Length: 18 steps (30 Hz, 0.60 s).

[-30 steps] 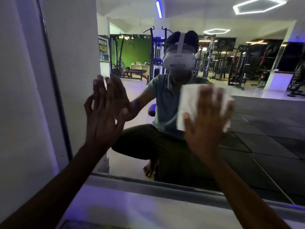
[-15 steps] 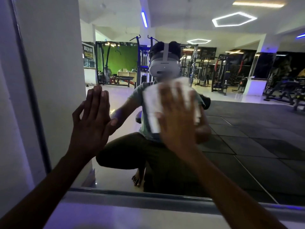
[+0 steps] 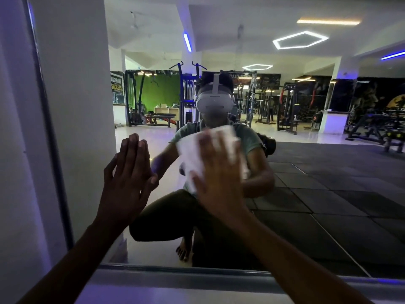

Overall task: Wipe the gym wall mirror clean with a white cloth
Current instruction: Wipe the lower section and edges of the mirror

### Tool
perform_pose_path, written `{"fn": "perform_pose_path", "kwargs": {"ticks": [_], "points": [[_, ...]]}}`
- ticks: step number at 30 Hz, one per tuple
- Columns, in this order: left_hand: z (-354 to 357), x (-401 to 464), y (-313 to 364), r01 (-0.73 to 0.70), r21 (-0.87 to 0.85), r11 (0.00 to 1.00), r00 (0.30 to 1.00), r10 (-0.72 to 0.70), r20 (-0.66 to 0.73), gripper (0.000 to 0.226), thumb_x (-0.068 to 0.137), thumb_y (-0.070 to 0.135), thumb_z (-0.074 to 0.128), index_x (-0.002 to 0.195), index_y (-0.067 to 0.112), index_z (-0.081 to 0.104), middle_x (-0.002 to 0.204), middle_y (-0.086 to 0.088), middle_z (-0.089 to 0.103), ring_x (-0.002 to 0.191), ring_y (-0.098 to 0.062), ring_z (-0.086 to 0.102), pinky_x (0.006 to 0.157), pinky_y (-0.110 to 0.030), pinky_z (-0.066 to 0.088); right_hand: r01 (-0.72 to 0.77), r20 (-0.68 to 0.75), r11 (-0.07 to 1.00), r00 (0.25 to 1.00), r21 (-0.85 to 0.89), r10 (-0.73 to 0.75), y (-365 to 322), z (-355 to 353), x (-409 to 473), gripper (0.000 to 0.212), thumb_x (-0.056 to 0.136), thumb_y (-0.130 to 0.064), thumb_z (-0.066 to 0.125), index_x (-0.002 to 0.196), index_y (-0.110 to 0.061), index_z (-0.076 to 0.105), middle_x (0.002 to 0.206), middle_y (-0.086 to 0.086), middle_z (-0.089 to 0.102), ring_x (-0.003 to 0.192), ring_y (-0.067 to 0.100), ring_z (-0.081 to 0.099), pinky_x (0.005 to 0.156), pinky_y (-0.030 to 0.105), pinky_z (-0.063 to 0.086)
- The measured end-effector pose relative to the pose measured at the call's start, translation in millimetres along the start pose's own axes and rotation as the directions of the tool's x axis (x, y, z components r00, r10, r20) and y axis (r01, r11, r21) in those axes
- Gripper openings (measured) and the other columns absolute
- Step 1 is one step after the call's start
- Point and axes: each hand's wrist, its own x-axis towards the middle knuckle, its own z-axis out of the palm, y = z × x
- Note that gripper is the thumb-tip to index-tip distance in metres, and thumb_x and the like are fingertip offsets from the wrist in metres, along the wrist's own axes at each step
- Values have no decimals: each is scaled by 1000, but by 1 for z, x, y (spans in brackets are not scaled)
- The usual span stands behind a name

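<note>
Against the mirror: right hand, fingers spread flat, presses the cloth to the glass. Left hand flat, fingers straight, braced on glass, holding nothing.

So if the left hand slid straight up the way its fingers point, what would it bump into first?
Probably nothing soon: the left hand lies flat on the mirror, fingers pointing up, and the glass above looks bare as far as the picture shows.

The mirror lies open to the right of the right hand. To its left, the left hand rests flat on the glass, with the dark frame and wall just beyond.
</note>
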Motion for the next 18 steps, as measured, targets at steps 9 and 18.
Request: {"fn": "perform_pose_path", "kwargs": {"ticks": [9,18], "points": [[4,8,19,115,-77,990,991,-120,-60,78,96,36,43,162,-1,26,171,-22,20,158,-38,23,117,-54,27,-563,-220,823,795,82,566,12,-18,45,83,105,-54,31,168,-4,11,176,18,7,162,43,4,126,68,8],[-56,111,1,53,-60,997,943,-70,-326,33,94,25,42,109,3,60,102,-22,58,89,-40,55,78,-50,42,-51,-171,994,985,-98,34,71,-43,101,72,107,-49,36,168,-16,17,176,17,12,163,34,7,130,58,1]]}}
